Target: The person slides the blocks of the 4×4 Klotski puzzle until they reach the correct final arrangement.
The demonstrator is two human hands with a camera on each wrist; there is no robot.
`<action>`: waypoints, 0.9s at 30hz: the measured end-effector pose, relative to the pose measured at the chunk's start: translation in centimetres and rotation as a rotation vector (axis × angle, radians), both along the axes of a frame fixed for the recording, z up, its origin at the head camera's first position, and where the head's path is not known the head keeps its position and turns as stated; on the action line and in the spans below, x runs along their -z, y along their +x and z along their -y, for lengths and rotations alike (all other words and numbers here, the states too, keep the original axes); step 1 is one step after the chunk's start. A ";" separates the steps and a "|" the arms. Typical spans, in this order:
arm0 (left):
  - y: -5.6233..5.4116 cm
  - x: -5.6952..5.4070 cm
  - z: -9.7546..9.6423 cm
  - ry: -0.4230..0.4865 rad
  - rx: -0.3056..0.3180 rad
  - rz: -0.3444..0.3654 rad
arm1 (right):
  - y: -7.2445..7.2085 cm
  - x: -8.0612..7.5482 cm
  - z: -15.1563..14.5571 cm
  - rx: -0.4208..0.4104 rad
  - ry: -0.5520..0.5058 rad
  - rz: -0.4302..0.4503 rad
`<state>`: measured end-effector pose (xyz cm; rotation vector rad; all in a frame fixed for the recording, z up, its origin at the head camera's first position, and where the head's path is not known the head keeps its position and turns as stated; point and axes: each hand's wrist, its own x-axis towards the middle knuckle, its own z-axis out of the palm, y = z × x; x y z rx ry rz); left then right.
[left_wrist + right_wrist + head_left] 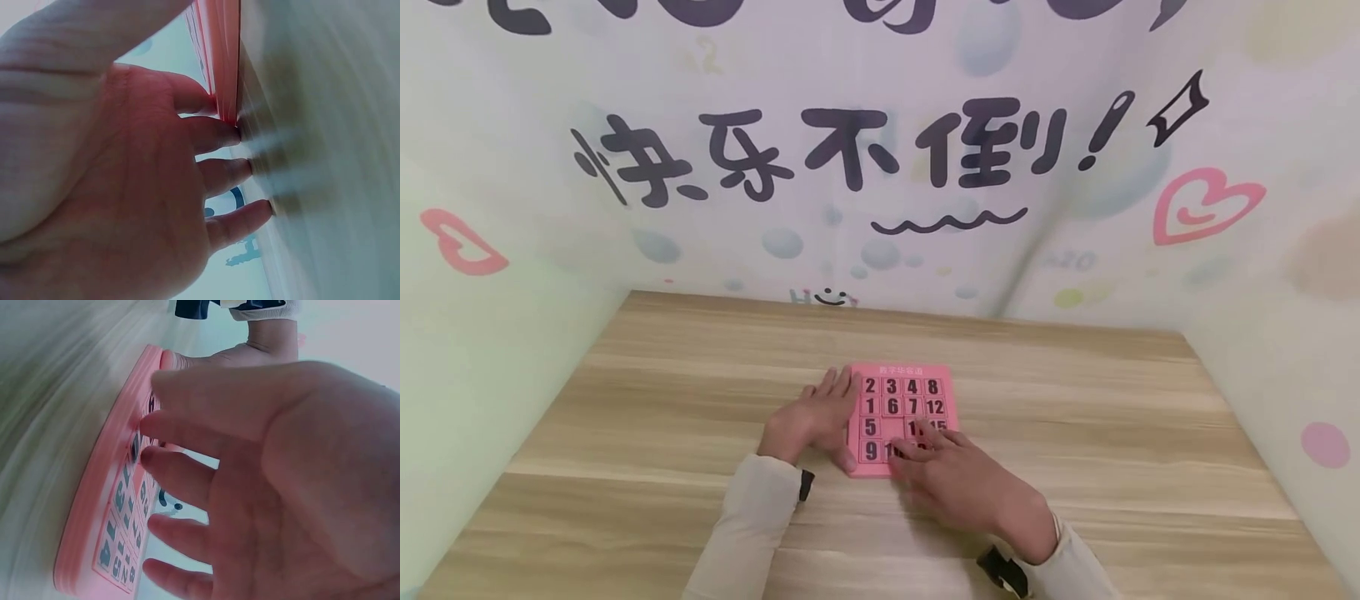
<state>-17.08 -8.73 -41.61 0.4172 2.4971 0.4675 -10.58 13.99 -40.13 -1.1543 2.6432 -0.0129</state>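
Observation:
A pink sliding number puzzle (901, 370) lies flat on the table in the head view. Its tiles show 2, 3, 4, 8 across the top, and a gap sits right of tile 5 (870, 427). My left hand (816, 417) rests along the puzzle's left side, thumb near the lower corner and fingers extended at the edge. In the left wrist view, those fingertips reach the frame's side (226, 56) and the tabletop. Over the lower tiles lies my right hand (962, 483), fingers extended with fingertips at the tile faces. It partly hides the bottom row.
The wood-grain table (700, 358) stretches around the puzzle on all sides. Behind it stands a white printed backdrop (760, 75) with dark lettering, and similar panels flank both sides. Dark bands (1002, 572) circle the wrists below light sleeves (748, 521).

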 end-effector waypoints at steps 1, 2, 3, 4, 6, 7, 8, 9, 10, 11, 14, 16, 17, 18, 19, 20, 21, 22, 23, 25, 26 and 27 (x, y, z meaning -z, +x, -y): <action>0.0 0.0 0.0 0.000 0.000 0.000 | 0.0 -0.1 0.0 -0.005 0.009 -0.007; 0.0 0.0 0.0 0.001 0.000 0.002 | 0.1 -0.1 0.1 -0.008 0.014 -0.012; 0.0 0.0 -0.1 0.004 0.000 0.003 | 0.1 -0.1 0.1 -0.011 0.020 -0.018; 0.0 -0.1 -0.1 0.007 0.000 0.003 | 0.2 -0.1 0.1 -0.009 0.021 -0.019; 0.0 -0.1 -0.1 0.011 -0.001 0.005 | 0.2 0.0 0.1 0.001 0.016 -0.012; 0.0 -0.1 -0.1 0.013 -0.002 0.004 | 0.2 0.1 0.2 0.003 0.016 -0.010; 0.0 -0.1 0.0 0.015 -0.004 0.005 | 0.2 0.2 0.2 0.004 0.016 -0.010; 0.0 -0.1 0.0 0.016 -0.005 0.005 | 0.1 0.2 0.2 0.006 0.018 -0.010; 0.0 -0.1 0.0 0.016 -0.006 0.005 | 0.1 0.3 0.2 0.013 0.016 -0.006; 0.0 -0.2 0.0 0.017 -0.006 0.007 | 0.1 0.4 0.2 0.019 0.012 -0.002; 0.0 -0.1 0.0 0.020 -0.007 0.009 | 0.1 0.8 0.3 0.029 0.007 -0.002; 0.0 -0.1 0.0 0.022 -0.007 0.011 | 0.0 0.9 0.4 0.034 0.002 -0.004; 0.0 -0.1 0.0 0.020 -0.006 0.012 | 0.0 1.0 0.4 0.034 0.001 -0.007; -0.1 0.0 0.0 0.021 -0.008 0.013 | 0.0 1.1 0.4 0.035 0.000 -0.009; -0.1 0.0 0.0 0.020 -0.008 0.014 | 0.0 1.1 0.4 0.039 -0.004 -0.009; -0.1 0.0 0.0 0.020 -0.009 0.015 | 0.0 1.2 0.5 0.043 -0.007 -0.008; -0.1 0.1 0.1 0.021 -0.010 0.017 | -0.1 1.2 0.5 0.049 -0.011 -0.007; -0.1 0.1 0.1 0.020 -0.011 0.018 | -0.1 1.2 0.5 0.054 -0.014 -0.006; -0.1 0.1 0.1 0.021 -0.012 0.019 | -0.1 1.3 0.5 0.061 -0.020 -0.004; 0.0 0.1 0.1 0.023 -0.012 0.019 | -0.2 1.3 0.4 0.073 -0.031 0.002; 0.0 0.1 0.1 0.022 -0.012 0.017 | -0.2 1.3 0.4 0.078 -0.035 0.006; 0.0 0.0 0.1 0.023 -0.013 0.016 | -0.2 1.3 0.5 0.083 -0.039 0.009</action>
